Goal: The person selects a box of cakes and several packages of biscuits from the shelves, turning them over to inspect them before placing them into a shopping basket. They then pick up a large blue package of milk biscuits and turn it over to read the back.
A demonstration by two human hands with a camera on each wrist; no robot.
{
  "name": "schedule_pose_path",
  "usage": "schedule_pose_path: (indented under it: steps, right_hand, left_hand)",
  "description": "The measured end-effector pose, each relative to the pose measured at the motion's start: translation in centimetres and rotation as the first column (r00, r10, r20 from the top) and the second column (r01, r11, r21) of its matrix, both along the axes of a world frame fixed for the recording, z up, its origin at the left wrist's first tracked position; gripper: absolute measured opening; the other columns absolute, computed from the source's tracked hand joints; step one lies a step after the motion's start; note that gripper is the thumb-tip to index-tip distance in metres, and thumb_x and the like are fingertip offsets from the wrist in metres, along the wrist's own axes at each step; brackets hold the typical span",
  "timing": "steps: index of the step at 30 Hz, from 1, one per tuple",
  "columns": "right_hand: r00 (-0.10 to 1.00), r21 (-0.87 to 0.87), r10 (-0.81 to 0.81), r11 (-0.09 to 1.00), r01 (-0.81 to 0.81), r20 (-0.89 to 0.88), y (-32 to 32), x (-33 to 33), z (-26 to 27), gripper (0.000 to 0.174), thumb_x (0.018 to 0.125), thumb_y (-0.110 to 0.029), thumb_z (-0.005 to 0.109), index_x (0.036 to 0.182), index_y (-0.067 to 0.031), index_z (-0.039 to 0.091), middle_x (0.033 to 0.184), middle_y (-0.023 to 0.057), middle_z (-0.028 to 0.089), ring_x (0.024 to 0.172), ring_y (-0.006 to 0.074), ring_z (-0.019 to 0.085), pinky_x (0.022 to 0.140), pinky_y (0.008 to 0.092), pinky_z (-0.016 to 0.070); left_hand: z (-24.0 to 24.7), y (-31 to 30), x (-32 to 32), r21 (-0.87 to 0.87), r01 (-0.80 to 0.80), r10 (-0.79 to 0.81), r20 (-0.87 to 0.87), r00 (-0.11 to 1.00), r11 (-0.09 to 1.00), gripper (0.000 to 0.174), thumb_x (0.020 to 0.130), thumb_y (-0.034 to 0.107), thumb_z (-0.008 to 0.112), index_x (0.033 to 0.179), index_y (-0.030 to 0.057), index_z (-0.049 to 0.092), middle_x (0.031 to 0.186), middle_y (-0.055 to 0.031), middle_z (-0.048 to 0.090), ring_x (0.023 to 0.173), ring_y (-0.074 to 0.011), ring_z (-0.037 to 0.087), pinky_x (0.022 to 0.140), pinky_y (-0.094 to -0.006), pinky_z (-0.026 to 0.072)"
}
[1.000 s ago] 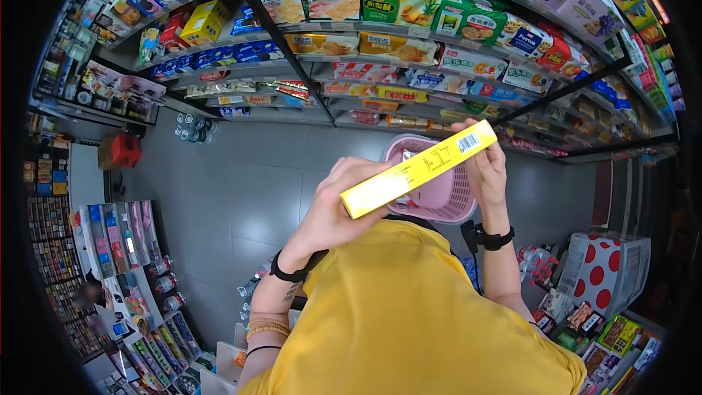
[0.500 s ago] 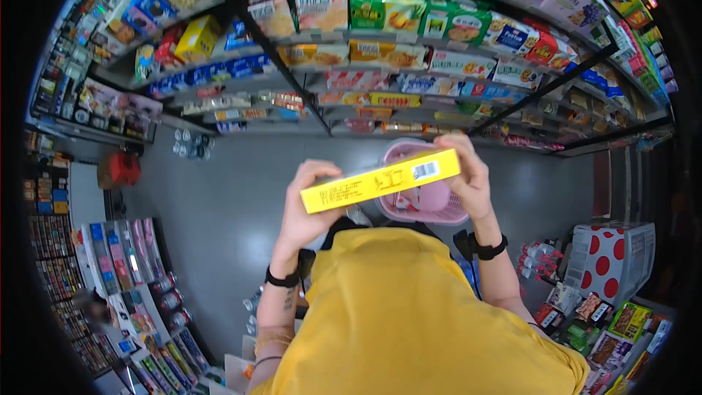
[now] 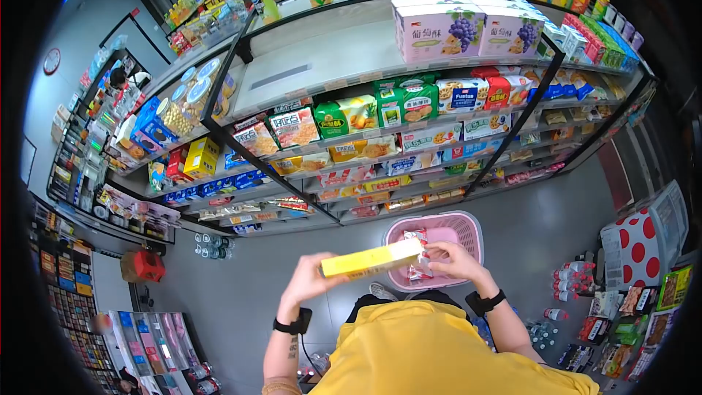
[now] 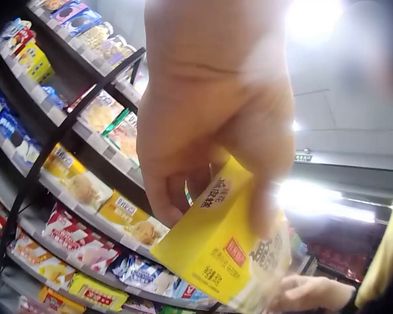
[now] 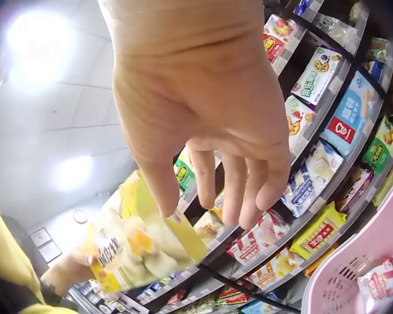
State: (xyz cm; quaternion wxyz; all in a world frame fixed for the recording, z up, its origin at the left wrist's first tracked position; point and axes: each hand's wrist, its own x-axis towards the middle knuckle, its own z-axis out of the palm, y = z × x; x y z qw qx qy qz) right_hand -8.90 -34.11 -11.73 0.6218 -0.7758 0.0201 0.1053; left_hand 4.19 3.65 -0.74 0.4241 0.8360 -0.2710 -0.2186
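Observation:
A yellow snack box point(image 3: 371, 259), printed with pale cakes on its broad face point(image 5: 147, 245), is held out in front of the yellow shirt. My left hand point(image 3: 308, 276) grips its left end, thumb on one broad face and fingers behind, as the left wrist view shows. At the other end is my right hand point(image 3: 455, 263). Its fingers point(image 5: 234, 190) hang loosely extended beside the box, with the thumb at the box's edge. Below, a pink basket point(image 3: 476, 232) stands on the floor with red-and-white packets point(image 3: 418, 272) inside.
Ahead runs a shelf rack point(image 3: 333, 164) full of biscuit packs, with purple grape-pastry boxes point(image 3: 439, 33) on top. Bottles point(image 3: 574, 278) and snack packs stand at the right beside a red-dotted container point(image 3: 630, 249). A display stand point(image 3: 157, 344) is at the left.
The head view has tilted up, showing the rack's top. The box has turned between the hands, its barcoded side no longer facing the head camera. My right hand has loosened from its end.

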Motion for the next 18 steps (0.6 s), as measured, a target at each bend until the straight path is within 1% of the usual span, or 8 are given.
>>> schedule_pose_path:
  steps: [3,5,8,9,10,12,16,18]
  right_hand:
    - [0.996,-0.175,-0.092,0.981,0.088,-0.012,-2.6,-1.3,-1.5,0.052,0.087,-0.020,0.082,0.133,-0.0028,0.066,0.112,0.0098,0.073,0.101,0.0180,0.068,0.092,0.0341,0.0536]
    - [0.991,-0.175,-0.129,0.977,0.119,-0.044,-4.7,-2.5,-3.8,0.050,0.088,-0.020,0.081,0.132,-0.0022,0.066,0.111,0.0098,0.073,0.098,0.0170,0.067,0.090,0.0333,0.0543]
    - [0.969,-0.160,-0.202,0.971,0.179,-0.140,-6.4,-4.1,-6.1,0.048,0.089,-0.020,0.079,0.132,-0.0017,0.066,0.109,0.0095,0.072,0.095,0.0156,0.066,0.086,0.0317,0.0550]
    - [0.957,-0.156,-0.229,0.967,0.202,-0.179,-6.8,-4.6,-6.7,0.048,0.090,-0.020,0.079,0.132,-0.0015,0.066,0.108,0.0093,0.071,0.093,0.0152,0.066,0.085,0.0311,0.0551]
    - [0.952,-0.131,-0.243,0.966,0.221,-0.184,-7.1,-5.2,-7.8,0.048,0.090,-0.020,0.079,0.132,-0.0015,0.066,0.106,0.0091,0.071,0.092,0.0151,0.066,0.084,0.0309,0.0552]
    - [0.940,-0.084,-0.283,0.959,0.271,-0.192,-7.3,-6.2,-9.5,0.047,0.090,-0.020,0.079,0.132,-0.0014,0.066,0.104,0.0085,0.070,0.090,0.0148,0.066,0.082,0.0305,0.0553]
    - [0.888,-0.134,-0.388,0.921,0.366,-0.247,-6.4,-7.5,-10.6,0.050,0.091,-0.027,0.078,0.132,-0.0023,0.066,0.106,0.0157,0.074,0.095,0.0247,0.072,0.085,0.0372,0.0582]
    - [0.839,-0.136,-0.472,0.881,0.452,-0.269,-5.1,-7.7,-10.4,0.047,0.091,-0.023,0.078,0.131,-0.0016,0.066,0.102,0.0105,0.073,0.092,0.0185,0.069,0.083,0.0330,0.0566]
  left_hand:
    - [3.1,-0.9,3.7,-0.222,-0.189,0.168,-0.109,0.980,0.957,0.038,0.079,0.014,0.092,0.109,-0.0006,0.076,0.100,-0.0057,0.078,0.091,-0.0118,0.071,0.084,-0.0321,0.0591]
    - [5.9,-1.5,6.7,-0.352,-0.204,0.242,0.069,0.968,0.914,0.053,0.078,0.013,0.093,0.123,0.0001,0.065,0.114,-0.0053,0.073,0.102,-0.0132,0.068,0.090,-0.0315,0.0570]
    - [10.3,-2.9,11.5,-0.447,-0.268,0.385,0.194,0.902,0.853,0.051,0.078,0.010,0.091,0.119,0.0013,0.061,0.111,-0.0036,0.067,0.103,-0.0121,0.064,0.091,-0.0286,0.0520]
    - [11.6,-3.4,13.1,-0.438,-0.223,0.398,0.364,0.842,0.871,0.049,0.080,0.009,0.090,0.119,0.0004,0.061,0.110,-0.0038,0.068,0.102,-0.0123,0.064,0.091,-0.0288,0.0520]
    - [13.1,-4.4,14.4,-0.452,-0.236,0.419,0.364,0.831,0.860,0.048,0.081,0.008,0.088,0.120,-0.0003,0.061,0.110,-0.0047,0.069,0.101,-0.0127,0.064,0.091,-0.0293,0.0522]
    - [15.5,-5.9,17.3,-0.469,-0.224,0.414,0.353,0.839,0.854,0.045,0.085,0.006,0.085,0.122,0.0007,0.059,0.110,-0.0065,0.070,0.101,-0.0128,0.065,0.090,-0.0288,0.0535]
    - [17.9,-8.8,24.8,-0.422,-0.092,0.298,0.454,0.840,0.902,0.040,0.091,0.008,0.082,0.121,0.0006,0.058,0.107,-0.0078,0.072,0.099,-0.0147,0.069,0.086,-0.0298,0.0562]
    - [18.7,-10.2,28.0,-0.389,-0.060,0.244,0.442,0.863,0.919,0.038,0.091,0.010,0.082,0.119,0.0014,0.058,0.108,-0.0071,0.071,0.100,-0.0127,0.067,0.089,-0.0286,0.0535]
